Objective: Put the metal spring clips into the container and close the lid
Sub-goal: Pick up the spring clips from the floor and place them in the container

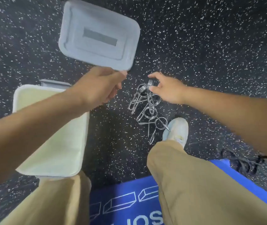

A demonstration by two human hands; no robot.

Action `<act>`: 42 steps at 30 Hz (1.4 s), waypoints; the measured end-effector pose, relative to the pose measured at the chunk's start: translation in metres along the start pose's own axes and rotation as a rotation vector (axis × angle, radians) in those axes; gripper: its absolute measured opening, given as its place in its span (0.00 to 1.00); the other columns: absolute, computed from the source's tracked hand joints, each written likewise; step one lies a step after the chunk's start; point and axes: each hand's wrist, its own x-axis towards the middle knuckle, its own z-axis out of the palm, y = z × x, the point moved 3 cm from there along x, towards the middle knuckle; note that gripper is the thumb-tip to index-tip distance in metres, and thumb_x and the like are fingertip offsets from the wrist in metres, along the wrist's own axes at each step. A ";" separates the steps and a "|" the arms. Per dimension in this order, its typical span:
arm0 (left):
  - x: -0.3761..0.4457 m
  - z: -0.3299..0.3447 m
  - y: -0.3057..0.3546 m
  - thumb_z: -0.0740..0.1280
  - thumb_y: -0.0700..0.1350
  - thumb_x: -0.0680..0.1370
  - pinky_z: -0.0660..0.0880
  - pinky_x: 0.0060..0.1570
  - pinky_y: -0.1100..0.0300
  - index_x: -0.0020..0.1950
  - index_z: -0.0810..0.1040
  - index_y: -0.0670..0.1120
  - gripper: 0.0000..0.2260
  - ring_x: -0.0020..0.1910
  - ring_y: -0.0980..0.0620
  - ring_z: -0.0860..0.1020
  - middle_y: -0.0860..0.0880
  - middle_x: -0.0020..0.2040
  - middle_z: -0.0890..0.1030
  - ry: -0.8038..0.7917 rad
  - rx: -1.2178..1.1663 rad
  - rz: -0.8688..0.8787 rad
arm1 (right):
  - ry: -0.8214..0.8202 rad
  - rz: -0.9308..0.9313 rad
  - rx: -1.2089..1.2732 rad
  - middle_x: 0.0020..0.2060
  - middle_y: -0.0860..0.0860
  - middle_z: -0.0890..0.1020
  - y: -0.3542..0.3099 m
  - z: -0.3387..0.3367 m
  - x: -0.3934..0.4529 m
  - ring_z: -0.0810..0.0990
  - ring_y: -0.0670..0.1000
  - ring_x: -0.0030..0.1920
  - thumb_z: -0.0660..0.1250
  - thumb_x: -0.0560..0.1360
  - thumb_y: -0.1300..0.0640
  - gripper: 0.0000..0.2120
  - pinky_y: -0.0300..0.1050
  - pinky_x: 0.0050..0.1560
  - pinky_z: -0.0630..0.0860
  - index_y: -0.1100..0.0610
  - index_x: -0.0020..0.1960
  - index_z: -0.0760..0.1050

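open container (51, 140) sits lower left on the speckled floor (210, 46), partly under the forearm. left hand (100, 88) pinches the grey lid (99, 34) by its near edge, upper centre. right hand (167, 88), fingers curled, pinches the top coil of the spring clips (147, 109) heaped mid-frame.

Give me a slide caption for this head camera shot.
Left hand holds the grey lid off the open container; right hand grasps spring clips.

Likely a gym: black white-flecked rubber floor (210, 46), with barbell spring clips (147, 108) and a blue mat (123, 202) nearby.
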 end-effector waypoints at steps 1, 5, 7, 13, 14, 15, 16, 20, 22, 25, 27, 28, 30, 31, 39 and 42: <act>0.009 0.005 -0.008 0.60 0.57 0.81 0.68 0.36 0.56 0.46 0.78 0.43 0.18 0.31 0.50 0.71 0.48 0.33 0.76 0.005 0.055 0.002 | -0.021 -0.023 -0.050 0.39 0.54 0.83 0.002 0.005 0.008 0.78 0.53 0.31 0.58 0.82 0.46 0.23 0.49 0.35 0.76 0.46 0.76 0.62; 0.051 0.020 -0.034 0.61 0.56 0.81 0.70 0.38 0.54 0.53 0.79 0.49 0.13 0.33 0.50 0.75 0.49 0.36 0.81 -0.018 0.187 0.031 | 0.036 -0.059 -0.148 0.38 0.48 0.79 0.011 0.018 0.038 0.77 0.50 0.31 0.58 0.82 0.44 0.18 0.45 0.33 0.69 0.50 0.68 0.70; 0.071 0.029 -0.045 0.61 0.56 0.82 0.72 0.38 0.55 0.56 0.78 0.51 0.12 0.33 0.50 0.76 0.48 0.38 0.83 -0.019 0.233 0.042 | 0.104 -0.101 -0.188 0.38 0.49 0.82 0.016 0.023 0.045 0.80 0.51 0.33 0.59 0.81 0.43 0.14 0.47 0.36 0.73 0.50 0.62 0.72; 0.120 0.060 -0.062 0.62 0.55 0.81 0.82 0.44 0.48 0.61 0.77 0.53 0.12 0.40 0.46 0.84 0.50 0.41 0.86 -0.081 0.366 0.105 | 0.313 -0.120 -0.014 0.35 0.47 0.79 0.039 0.030 0.051 0.77 0.48 0.32 0.65 0.78 0.43 0.12 0.46 0.34 0.72 0.50 0.53 0.72; 0.126 0.066 -0.063 0.63 0.55 0.81 0.82 0.41 0.50 0.61 0.78 0.54 0.11 0.39 0.47 0.84 0.51 0.41 0.86 -0.099 0.394 0.126 | 0.350 -0.097 0.031 0.35 0.46 0.77 0.046 0.032 0.052 0.75 0.46 0.32 0.67 0.78 0.44 0.11 0.44 0.33 0.70 0.51 0.51 0.72; 0.132 0.071 -0.065 0.63 0.56 0.81 0.80 0.36 0.53 0.60 0.78 0.54 0.11 0.36 0.50 0.82 0.52 0.41 0.85 -0.115 0.433 0.153 | 0.381 -0.065 0.077 0.34 0.45 0.76 0.052 0.034 0.053 0.74 0.45 0.32 0.68 0.77 0.45 0.10 0.42 0.33 0.68 0.51 0.49 0.72; 0.137 0.075 -0.067 0.64 0.56 0.81 0.76 0.33 0.56 0.60 0.79 0.55 0.11 0.34 0.53 0.80 0.53 0.41 0.84 -0.122 0.472 0.180 | 0.397 -0.023 0.140 0.33 0.45 0.76 0.060 0.036 0.055 0.75 0.45 0.31 0.69 0.77 0.47 0.10 0.42 0.32 0.69 0.51 0.47 0.72; 0.151 0.087 -0.076 0.67 0.58 0.78 0.74 0.39 0.56 0.54 0.81 0.54 0.10 0.38 0.55 0.78 0.54 0.42 0.80 -0.097 0.597 0.287 | 0.329 0.100 0.475 0.36 0.52 0.78 0.081 0.044 0.061 0.86 0.50 0.30 0.67 0.79 0.56 0.07 0.55 0.40 0.81 0.51 0.45 0.69; 0.156 0.088 -0.078 0.67 0.58 0.78 0.73 0.38 0.54 0.48 0.82 0.55 0.08 0.38 0.53 0.78 0.52 0.41 0.79 -0.095 0.568 0.327 | 0.297 0.126 0.537 0.39 0.56 0.79 0.086 0.045 0.063 0.85 0.51 0.28 0.63 0.81 0.59 0.07 0.60 0.41 0.82 0.51 0.45 0.69; 0.157 0.086 -0.074 0.67 0.55 0.78 0.77 0.45 0.52 0.45 0.84 0.52 0.09 0.42 0.50 0.78 0.49 0.45 0.79 -0.089 0.508 0.348 | 0.267 0.134 0.477 0.39 0.53 0.79 0.087 0.041 0.066 0.79 0.50 0.27 0.58 0.83 0.59 0.08 0.53 0.34 0.76 0.49 0.47 0.69; 0.155 0.082 -0.067 0.68 0.54 0.78 0.78 0.50 0.51 0.43 0.83 0.51 0.09 0.45 0.48 0.79 0.48 0.48 0.79 -0.086 0.458 0.350 | 0.241 0.122 0.474 0.39 0.52 0.79 0.085 0.038 0.068 0.78 0.49 0.27 0.57 0.84 0.59 0.08 0.51 0.34 0.74 0.48 0.48 0.69; 0.153 0.080 -0.064 0.68 0.54 0.78 0.79 0.50 0.48 0.42 0.83 0.51 0.10 0.45 0.44 0.80 0.46 0.48 0.80 -0.083 0.432 0.351 | 0.220 0.119 0.479 0.40 0.53 0.79 0.084 0.036 0.069 0.77 0.49 0.27 0.56 0.84 0.59 0.09 0.51 0.34 0.73 0.48 0.48 0.69; 0.150 0.073 -0.057 0.67 0.54 0.79 0.80 0.48 0.45 0.41 0.81 0.50 0.11 0.43 0.41 0.82 0.45 0.44 0.82 -0.069 0.390 0.346 | 0.171 0.110 0.491 0.40 0.53 0.79 0.081 0.032 0.073 0.76 0.49 0.27 0.55 0.84 0.60 0.10 0.50 0.34 0.72 0.47 0.48 0.69; 0.148 0.068 -0.055 0.66 0.55 0.79 0.80 0.47 0.46 0.41 0.80 0.49 0.12 0.43 0.42 0.82 0.46 0.44 0.82 -0.057 0.372 0.333 | 0.144 0.102 0.491 0.39 0.53 0.79 0.080 0.029 0.075 0.76 0.49 0.27 0.55 0.84 0.60 0.12 0.50 0.34 0.71 0.47 0.47 0.70; 0.109 0.014 -0.035 0.66 0.59 0.78 0.80 0.45 0.57 0.46 0.84 0.53 0.12 0.41 0.60 0.81 0.56 0.42 0.84 0.168 0.450 0.300 | 0.066 -0.004 0.404 0.38 0.53 0.81 0.042 0.004 0.077 0.71 0.49 0.27 0.55 0.82 0.66 0.21 0.41 0.28 0.69 0.54 0.39 0.81; 0.079 -0.004 -0.032 0.64 0.59 0.79 0.81 0.41 0.53 0.42 0.83 0.49 0.16 0.37 0.53 0.82 0.51 0.38 0.85 0.250 0.566 0.328 | 0.062 -0.031 0.463 0.38 0.55 0.78 0.019 0.003 0.067 0.70 0.48 0.25 0.54 0.82 0.68 0.20 0.40 0.26 0.67 0.56 0.41 0.81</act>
